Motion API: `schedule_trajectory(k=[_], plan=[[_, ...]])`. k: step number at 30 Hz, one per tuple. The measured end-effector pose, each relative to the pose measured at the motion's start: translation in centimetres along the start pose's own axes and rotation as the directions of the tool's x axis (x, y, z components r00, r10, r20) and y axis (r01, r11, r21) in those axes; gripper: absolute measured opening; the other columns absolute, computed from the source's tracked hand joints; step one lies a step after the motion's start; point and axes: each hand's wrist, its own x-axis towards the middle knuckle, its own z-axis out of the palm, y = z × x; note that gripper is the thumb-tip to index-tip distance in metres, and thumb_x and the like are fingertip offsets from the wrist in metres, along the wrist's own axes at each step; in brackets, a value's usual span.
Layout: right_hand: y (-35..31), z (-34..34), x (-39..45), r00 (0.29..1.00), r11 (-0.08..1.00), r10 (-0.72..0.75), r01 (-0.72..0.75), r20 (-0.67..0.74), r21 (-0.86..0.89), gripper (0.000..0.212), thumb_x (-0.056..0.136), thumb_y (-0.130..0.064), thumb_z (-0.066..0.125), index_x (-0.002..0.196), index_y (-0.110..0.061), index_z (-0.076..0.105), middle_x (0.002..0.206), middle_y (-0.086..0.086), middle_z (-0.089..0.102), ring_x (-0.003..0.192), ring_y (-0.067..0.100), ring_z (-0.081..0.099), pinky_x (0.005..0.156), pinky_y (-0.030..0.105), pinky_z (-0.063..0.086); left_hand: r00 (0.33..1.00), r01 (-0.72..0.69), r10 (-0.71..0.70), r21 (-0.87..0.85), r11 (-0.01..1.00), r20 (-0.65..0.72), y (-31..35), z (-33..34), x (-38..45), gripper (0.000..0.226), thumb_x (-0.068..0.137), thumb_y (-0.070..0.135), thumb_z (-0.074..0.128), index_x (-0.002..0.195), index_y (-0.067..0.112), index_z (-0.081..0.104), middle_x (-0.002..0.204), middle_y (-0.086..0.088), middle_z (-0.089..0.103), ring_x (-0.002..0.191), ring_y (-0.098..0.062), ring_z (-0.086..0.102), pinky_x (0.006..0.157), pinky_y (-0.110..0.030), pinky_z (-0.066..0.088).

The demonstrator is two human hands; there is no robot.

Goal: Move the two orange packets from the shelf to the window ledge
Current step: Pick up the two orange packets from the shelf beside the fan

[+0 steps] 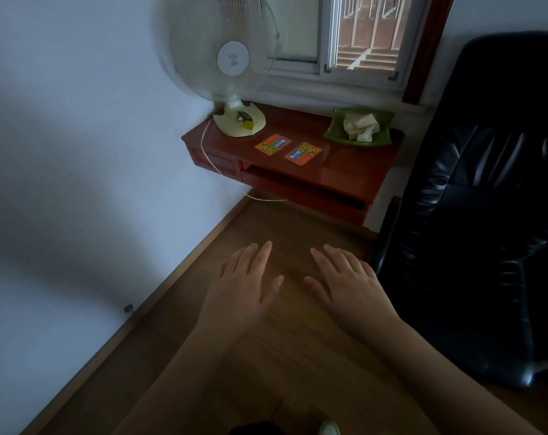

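Observation:
Two flat orange packets lie side by side on the red-brown wall shelf (pixel 354 171): the left packet (pixel 272 144) and the right packet (pixel 303 153). Above the shelf runs the pale window ledge (pixel 335 97) under a barred window. My left hand (pixel 247 281) and my right hand (pixel 344 282) hover palm-down over the wooden floor, well short of the shelf. Both hands are spread with fingers apart and hold nothing.
A white desk fan (pixel 235 67) stands on the shelf's left end, its cord hanging down. A green dish (pixel 335 133) with crumpled paper sits at the shelf's right end. A black leather office chair (pixel 486 199) fills the right side. A white wall bounds the left.

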Motion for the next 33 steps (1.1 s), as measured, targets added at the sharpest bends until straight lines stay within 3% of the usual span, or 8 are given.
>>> schedule_trajectory(k=[5, 12, 19, 24, 33], plan=[[2.4, -0.2, 4.7, 1.000, 1.000, 0.005, -0.005, 0.021, 0.011, 0.065, 0.094, -0.065, 0.019, 0.151, -0.034, 0.012, 0.162, -0.003, 0.017, 0.148, 0.018, 0.015, 0.118, 0.043, 0.017, 0.999, 0.020, -0.020, -0.003, 1.000, 0.029, -0.7, 0.9, 4.9, 0.072, 0.088, 0.069, 0.012, 0.151, 0.033, 0.017, 0.159, 0.003, 0.027, 0.146, -0.019, 0.025, 0.115, -0.039, 0.021], [4.0, 0.3, 12.7, 0.999, 1.000, 0.011, -0.011, 0.053, 0.015, 0.065, 0.094, -0.063, 0.021, 0.151, -0.032, 0.013, 0.158, -0.002, 0.027, 0.144, 0.019, 0.025, 0.116, 0.043, 0.025, 1.000, 0.017, -0.017, 0.018, 1.000, -0.026, -2.5, 2.3, 12.2, 0.068, 0.093, 0.062, 0.021, 0.143, 0.021, 0.041, 0.148, -0.007, 0.047, 0.137, -0.027, 0.044, 0.106, -0.046, 0.038], [3.1, 1.0, 23.4, 0.999, 1.000, 0.019, -0.019, 0.045, -0.006, 0.058, 0.098, -0.053, 0.024, 0.151, -0.031, 0.016, 0.156, -0.005, 0.029, 0.144, 0.017, 0.025, 0.115, 0.041, 0.024, 1.000, -0.006, 0.007, 0.029, 1.000, -0.022, -8.6, 4.5, 21.7, 0.060, 0.095, 0.057, 0.035, 0.143, 0.022, 0.040, 0.149, -0.007, 0.046, 0.137, -0.027, 0.043, 0.104, -0.037, 0.023], [1.4, 0.6, 31.8, 0.999, 0.999, 0.030, -0.029, 0.031, -0.032, 0.059, 0.098, -0.053, 0.025, 0.151, -0.031, 0.016, 0.158, -0.004, 0.025, 0.146, 0.017, 0.020, 0.117, 0.040, 0.020, 0.998, -0.007, 0.005, -0.038, 0.999, -0.063, -13.3, 3.5, 29.0, 0.060, 0.096, 0.055, 0.030, 0.144, 0.020, 0.038, 0.150, -0.007, 0.045, 0.139, -0.026, 0.041, 0.108, -0.038, 0.022], [2.2, 0.4, 41.8, 0.995, 0.994, 0.097, -0.098, -0.025, -0.042, 0.061, 0.096, -0.054, 0.024, 0.150, -0.026, 0.026, 0.155, -0.001, 0.033, 0.144, 0.019, 0.027, 0.116, 0.041, 0.026, 0.988, -0.154, 0.150, -0.082, 0.985, -0.047, -15.4, 4.4, 41.0, 0.057, 0.096, 0.051, 0.034, 0.142, 0.018, 0.044, 0.142, -0.006, 0.054, 0.132, -0.024, 0.049, 0.105, -0.041, 0.039]])
